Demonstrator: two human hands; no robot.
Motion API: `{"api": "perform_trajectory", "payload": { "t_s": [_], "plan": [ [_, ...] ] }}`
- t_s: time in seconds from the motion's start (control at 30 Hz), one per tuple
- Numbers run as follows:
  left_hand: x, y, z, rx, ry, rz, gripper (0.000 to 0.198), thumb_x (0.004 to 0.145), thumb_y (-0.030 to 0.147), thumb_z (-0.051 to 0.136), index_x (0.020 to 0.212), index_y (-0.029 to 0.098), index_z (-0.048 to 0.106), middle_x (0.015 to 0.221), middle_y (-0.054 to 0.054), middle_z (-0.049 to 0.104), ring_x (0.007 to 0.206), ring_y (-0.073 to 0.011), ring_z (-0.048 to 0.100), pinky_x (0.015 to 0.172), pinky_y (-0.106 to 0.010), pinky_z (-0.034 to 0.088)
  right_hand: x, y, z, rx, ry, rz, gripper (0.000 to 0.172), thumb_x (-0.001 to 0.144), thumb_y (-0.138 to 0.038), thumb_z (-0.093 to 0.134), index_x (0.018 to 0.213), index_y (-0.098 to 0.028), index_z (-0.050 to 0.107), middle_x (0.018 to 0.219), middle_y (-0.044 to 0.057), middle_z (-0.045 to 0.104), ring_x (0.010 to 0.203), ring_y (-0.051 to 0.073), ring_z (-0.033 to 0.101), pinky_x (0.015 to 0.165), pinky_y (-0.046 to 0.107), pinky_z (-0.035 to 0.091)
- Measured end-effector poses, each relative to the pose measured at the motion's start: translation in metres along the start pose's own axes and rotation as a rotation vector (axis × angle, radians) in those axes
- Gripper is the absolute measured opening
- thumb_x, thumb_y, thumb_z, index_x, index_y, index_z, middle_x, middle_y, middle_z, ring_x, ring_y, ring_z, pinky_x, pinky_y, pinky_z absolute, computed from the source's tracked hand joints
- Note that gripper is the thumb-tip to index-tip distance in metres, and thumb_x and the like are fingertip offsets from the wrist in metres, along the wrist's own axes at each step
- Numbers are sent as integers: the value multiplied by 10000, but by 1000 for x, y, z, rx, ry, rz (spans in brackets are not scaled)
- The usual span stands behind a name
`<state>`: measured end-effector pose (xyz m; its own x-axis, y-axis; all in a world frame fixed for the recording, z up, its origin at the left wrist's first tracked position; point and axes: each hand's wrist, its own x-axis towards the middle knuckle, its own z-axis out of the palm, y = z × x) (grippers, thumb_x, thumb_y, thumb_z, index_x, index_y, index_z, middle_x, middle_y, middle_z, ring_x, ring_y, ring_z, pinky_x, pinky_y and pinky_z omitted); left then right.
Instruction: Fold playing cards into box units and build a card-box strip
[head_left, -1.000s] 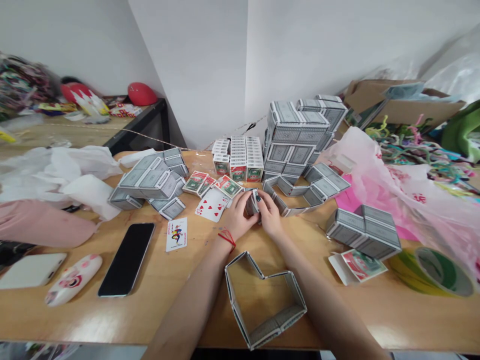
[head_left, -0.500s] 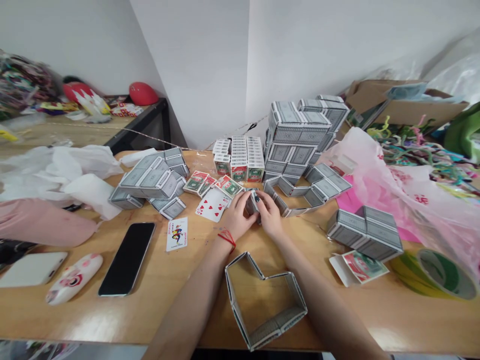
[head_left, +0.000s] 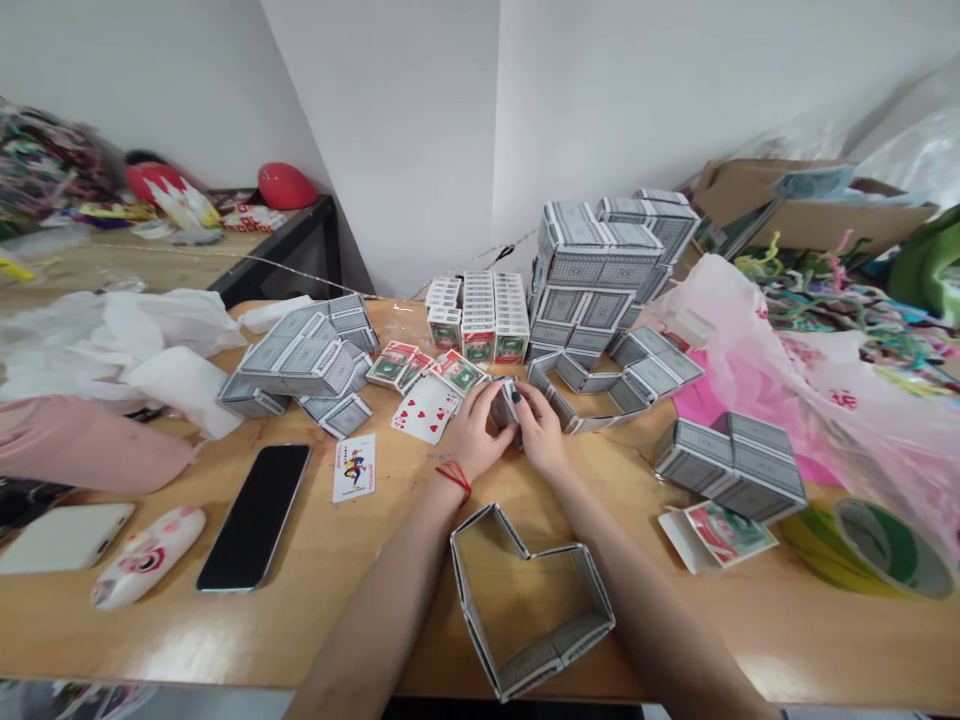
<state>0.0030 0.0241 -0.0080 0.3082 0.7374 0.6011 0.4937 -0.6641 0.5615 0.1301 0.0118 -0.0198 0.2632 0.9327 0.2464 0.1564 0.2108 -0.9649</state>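
While both hands close on the small deck of cards [head_left: 504, 405] near the middle of the table [head_left: 315, 620], squaring it probably calls for even pressure from each side. Left hand [head_left: 475, 432] and right hand [head_left: 538, 430] meet fingertips together, forearms converging from the near edge.

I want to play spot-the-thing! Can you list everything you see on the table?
card frames: two heart-shaped, grey, near edge and behind hands
card blocks: several grey stacks, back, left and right
boxed decks: rows, white-red-green, back centre
loose cards: few, face up, centre; joker beside phone
phone: one, black, left
tape roll: one, yellow-green, right edge
plastic bag: one, pink, right
table: one, wooden
left hand: red wrist string, holding small card stack
right hand: on same stack
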Motion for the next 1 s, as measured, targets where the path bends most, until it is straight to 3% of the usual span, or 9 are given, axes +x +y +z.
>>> {"api": "perform_trajectory", "payload": {
  "t_s": [1.0],
  "plan": [
    [0, 1, -4, -32, -63, 29, 586, 741, 254, 567, 1282, 192, 353, 1243, -112, 462, 1179, -236, 432, 990, -427, 404, 2, -3, -2, 72, -13, 23, 316, 781, -405, 502, 1007, -206, 600, 1007, 59, 637, 956, 203, 572, 851, 352, 454]
  ]
}}
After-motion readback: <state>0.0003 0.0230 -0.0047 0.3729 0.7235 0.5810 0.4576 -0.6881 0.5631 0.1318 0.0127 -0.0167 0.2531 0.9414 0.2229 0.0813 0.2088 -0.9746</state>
